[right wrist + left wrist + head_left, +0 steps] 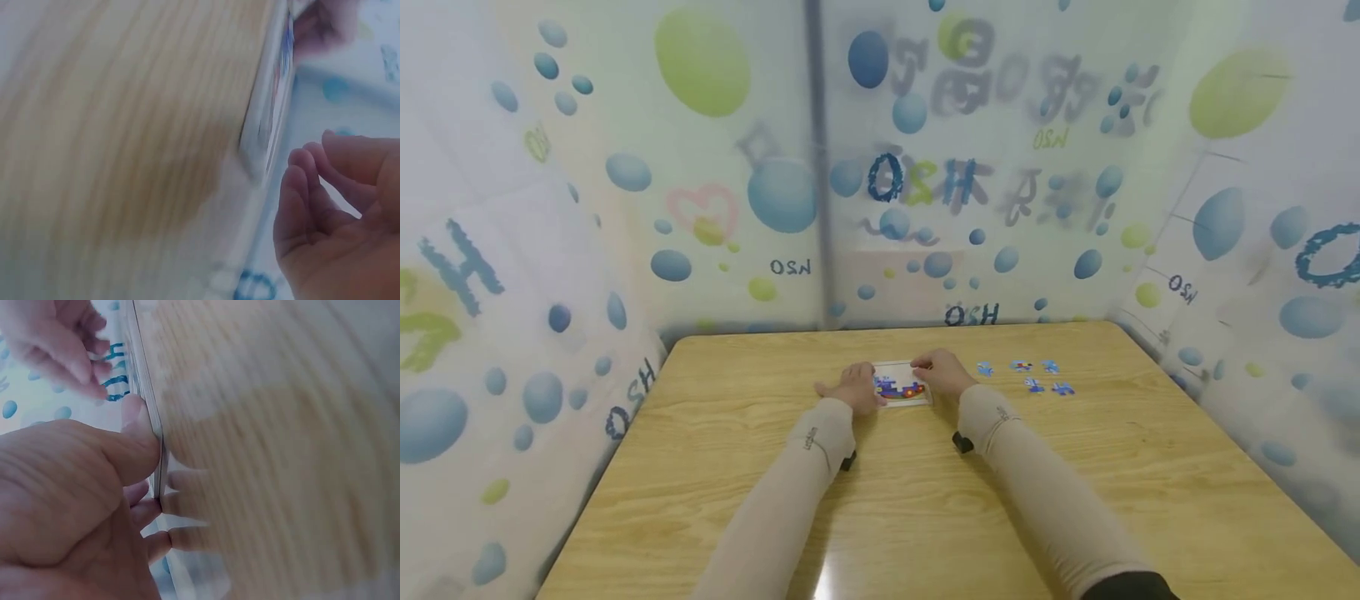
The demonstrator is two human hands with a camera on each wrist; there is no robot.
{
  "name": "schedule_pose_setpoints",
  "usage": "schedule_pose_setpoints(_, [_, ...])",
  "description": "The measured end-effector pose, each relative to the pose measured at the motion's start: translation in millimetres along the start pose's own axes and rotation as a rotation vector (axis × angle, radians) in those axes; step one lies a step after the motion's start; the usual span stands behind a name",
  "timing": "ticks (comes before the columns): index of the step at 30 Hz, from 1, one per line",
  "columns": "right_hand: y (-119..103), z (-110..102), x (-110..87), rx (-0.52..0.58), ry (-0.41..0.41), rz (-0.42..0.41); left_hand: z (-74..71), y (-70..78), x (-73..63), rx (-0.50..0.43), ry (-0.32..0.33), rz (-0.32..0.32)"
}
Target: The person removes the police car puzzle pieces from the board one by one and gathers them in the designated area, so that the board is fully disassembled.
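Note:
A small white-framed jigsaw puzzle board (pixel 904 403) lies on the wooden table, its lower part filled with blue, red and yellow pieces. My left hand (pixel 856 388) grips its left side. In the left wrist view, the thumb (pixel 139 434) presses against the board's edge, with fingertips on the tabletop beyond. Over the board's upper right corner hovers my right hand (pixel 946 373). The right wrist view shows that hand's fingers (pixel 294 200) loosely bent, thumb tip close to the index finger, and no piece visible between them.
Several loose blue puzzle pieces (pixel 1063 389) lie on the table to the right of the board. The light wooden table (pixel 737 467) reaches back to a curtain (pixel 745 283) printed with coloured dots, which also hangs on both sides.

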State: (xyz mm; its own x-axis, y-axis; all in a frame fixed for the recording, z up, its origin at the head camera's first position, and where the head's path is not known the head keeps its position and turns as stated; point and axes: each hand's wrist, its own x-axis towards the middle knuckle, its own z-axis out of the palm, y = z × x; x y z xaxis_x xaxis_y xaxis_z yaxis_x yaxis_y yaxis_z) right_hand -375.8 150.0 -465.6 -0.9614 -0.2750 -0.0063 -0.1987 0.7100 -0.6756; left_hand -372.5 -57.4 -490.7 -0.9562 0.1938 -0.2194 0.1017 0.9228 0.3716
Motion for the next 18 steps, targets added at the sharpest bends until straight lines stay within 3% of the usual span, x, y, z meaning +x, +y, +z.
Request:
schedule_pose_setpoints(6, [-19,21,16.1,-0.136,-0.042,-0.047,-1.7,3.1,0.2,0.027,0.0,0.003])
schedule_pose_setpoints(12, [-16,34,28.1,-0.181,-0.108,-0.053,-0.8,3.4,-0.6,0.066,0.014,0.003])
schedule_pose_setpoints(18, [-19,37,29.0,-0.183,-0.098,-0.048,-3.1,3.0,-2.1,0.058,0.023,0.005])
